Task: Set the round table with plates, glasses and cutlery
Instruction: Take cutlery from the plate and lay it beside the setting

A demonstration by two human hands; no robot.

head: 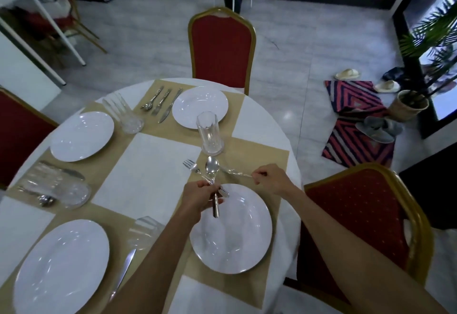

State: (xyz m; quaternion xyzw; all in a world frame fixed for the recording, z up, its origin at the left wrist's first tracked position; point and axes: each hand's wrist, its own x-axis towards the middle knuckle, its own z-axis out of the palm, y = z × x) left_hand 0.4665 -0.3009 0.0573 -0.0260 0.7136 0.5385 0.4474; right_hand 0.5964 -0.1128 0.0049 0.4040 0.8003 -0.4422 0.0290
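So — left hand (197, 196) gripping spoon (212, 165), right hand (269, 180) pinching utensil (235, 172)

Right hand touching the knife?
Touching. The head view shows the right hand pinching the handle end of the knife.

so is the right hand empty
No, the right hand pinches one end of a thin cutlery piece just beyond the plate.

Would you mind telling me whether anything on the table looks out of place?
Nothing is spilled or broken. Only the near-right plate lacks laid cutlery: the left hand grips a fork and spoon crossed over it, the right hand pinches a third piece.
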